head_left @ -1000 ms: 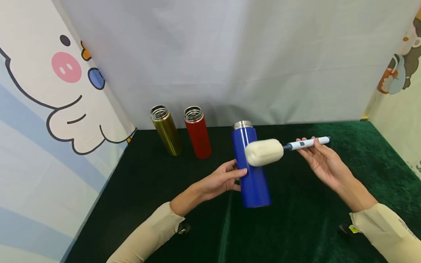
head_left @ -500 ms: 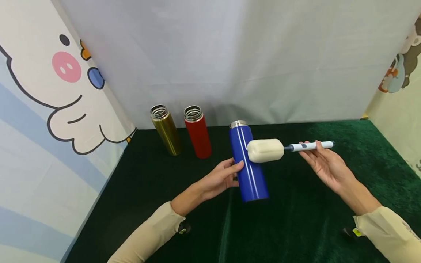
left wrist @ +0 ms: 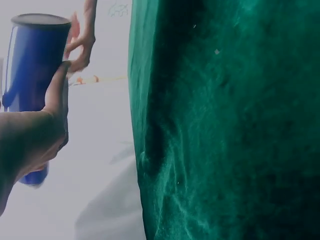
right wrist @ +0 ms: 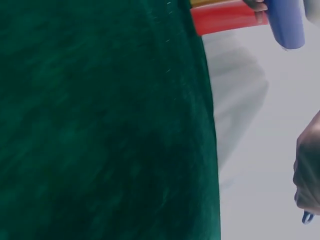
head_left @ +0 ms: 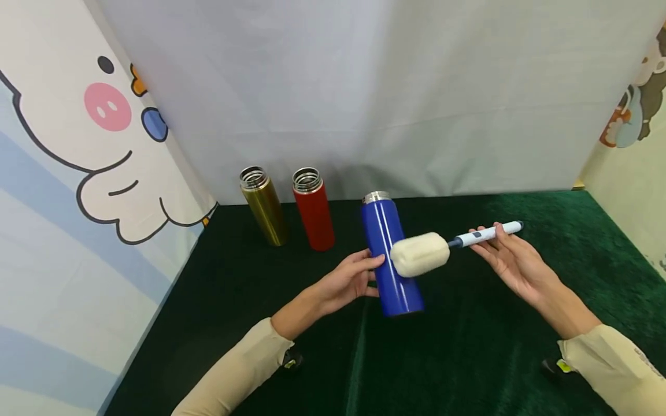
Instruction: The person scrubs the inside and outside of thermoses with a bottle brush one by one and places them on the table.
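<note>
My left hand [head_left: 351, 280] grips a blue bottle [head_left: 382, 231] round its middle, thumb across the front. The bottle leans a little left, its bare steel neck at the top. In the left wrist view the dark base of the blue bottle [left wrist: 35, 65] shows. My right hand [head_left: 512, 260] holds a bottle brush by its pale blue handle [head_left: 484, 235], thumb over it and fingers behind. The cream sponge head [head_left: 420, 254] points left and overlaps the bottle's right side in the head view. In the right wrist view my right hand [right wrist: 309, 165] is partly cut off.
A gold bottle [head_left: 264, 208] and a red bottle [head_left: 314, 211] stand lidless at the back left, left of the blue one. Dark green cloth [head_left: 468, 346] covers the table. A grey-white curtain [head_left: 364, 104] hangs behind it, with printed panels at both sides.
The blue bottle has shifted slightly left and up with my left hand. The brush head first swung level, then dipped again below its handle. The gold and red bottles have stayed put.
</note>
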Motion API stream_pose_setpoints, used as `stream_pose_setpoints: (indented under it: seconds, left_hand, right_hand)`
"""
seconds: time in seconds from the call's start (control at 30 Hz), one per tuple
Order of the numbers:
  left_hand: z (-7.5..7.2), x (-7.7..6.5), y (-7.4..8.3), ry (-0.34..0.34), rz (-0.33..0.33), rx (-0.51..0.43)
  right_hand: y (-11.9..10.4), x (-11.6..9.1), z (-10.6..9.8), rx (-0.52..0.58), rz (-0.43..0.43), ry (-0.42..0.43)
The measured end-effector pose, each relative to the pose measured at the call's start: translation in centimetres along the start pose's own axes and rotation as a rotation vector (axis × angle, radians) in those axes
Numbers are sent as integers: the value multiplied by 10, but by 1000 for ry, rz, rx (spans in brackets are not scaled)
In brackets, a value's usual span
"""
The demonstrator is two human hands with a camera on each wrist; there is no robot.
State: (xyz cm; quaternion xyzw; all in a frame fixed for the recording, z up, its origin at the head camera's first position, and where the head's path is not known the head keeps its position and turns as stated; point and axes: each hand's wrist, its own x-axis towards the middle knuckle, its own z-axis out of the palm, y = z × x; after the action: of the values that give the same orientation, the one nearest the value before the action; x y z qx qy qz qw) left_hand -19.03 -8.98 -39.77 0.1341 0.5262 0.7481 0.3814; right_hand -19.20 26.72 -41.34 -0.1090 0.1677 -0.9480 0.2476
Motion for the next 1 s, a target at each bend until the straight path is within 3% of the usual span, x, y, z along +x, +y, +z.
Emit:
stream_pose_setpoints:
  seconds: [0.17, 0.3, 0.47, 0.6, 0.73, 0.87, 1.0]
  left_hand:
    - [7, -3, -6, -43, -34, 118]
    - [10, -3, -7, -7, -29, 152]
    - [8, -2, -4, 100, 19, 133]
    - [4, 0, 3, 132, 49, 39]
    - [4, 2, 7, 124, 57, -29]
    - [7, 2, 4, 68, 33, -50]
    - [13, 1, -2, 5, -13, -16]
  right_hand:
    - [0, 11, 10, 118, -64, 76]
    - [-1, 10, 13, 159, -92, 116]
    - [1, 2, 4, 9, -36, 50]
    - [2, -6, -4, -54, 12, -20]
    - [3, -10, -8, -55, 45, -53]
    - [4, -5, -4, -51, 24, -28]
    - [0, 4, 5, 89, -35, 46]
